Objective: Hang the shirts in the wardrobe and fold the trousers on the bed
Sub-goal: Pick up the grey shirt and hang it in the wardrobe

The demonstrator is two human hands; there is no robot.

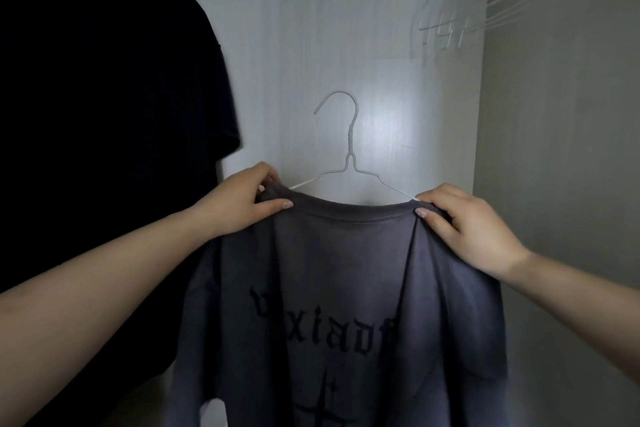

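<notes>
White hanger [349, 163] carries the grey shirt [346, 288].

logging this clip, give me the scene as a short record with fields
place: inside a wardrobe
left hand: pinches the grey shirt at the collar
right hand: pinches the collar's other side
white hanger: in the grey shirt's neck, hook free
black shirt: hung at left
spare hangers: upper right

Bare forearms, no sleeves; pale polish on the fingers [284, 204]

Grey shirt [346, 270] — blackletter "xiad"
</notes>
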